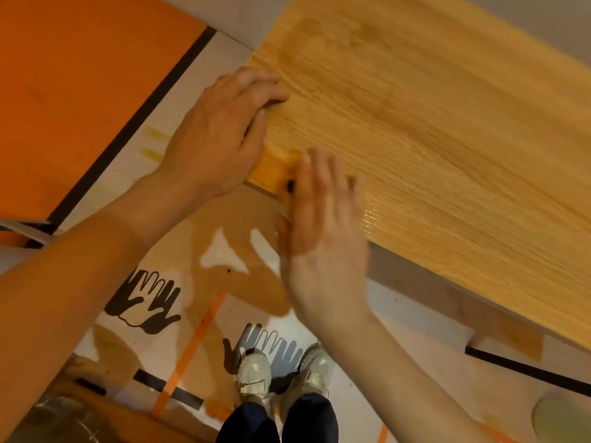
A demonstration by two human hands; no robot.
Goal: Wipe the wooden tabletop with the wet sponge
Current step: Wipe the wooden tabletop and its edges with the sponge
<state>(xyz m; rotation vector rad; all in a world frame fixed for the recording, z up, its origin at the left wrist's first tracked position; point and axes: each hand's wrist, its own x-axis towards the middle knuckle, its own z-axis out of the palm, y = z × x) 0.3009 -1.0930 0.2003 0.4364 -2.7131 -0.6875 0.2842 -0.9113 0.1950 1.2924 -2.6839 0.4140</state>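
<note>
The wooden tabletop (pixel 431 129) fills the upper right, with darker damp patches at its far end and a wet sheen beside my right hand. My right hand (pixel 323 225) lies flat and blurred over the table's near left corner, fingers straight. A small yellow-orange piece with a dark spot, apparently the sponge (pixel 287 201), peeks out at the hand's left side; the rest is hidden under the palm. My left hand (pixel 220 129) sits on the table's left edge with bent fingers on the wood, holding it.
Below lies protective floor paper (pixel 224 251) with brown wet stains, printed hand shapes and orange tape lines. An orange panel (pixel 80 84) with a black border is at the upper left. My two shoes (pixel 256 375) stand just before the table's near edge.
</note>
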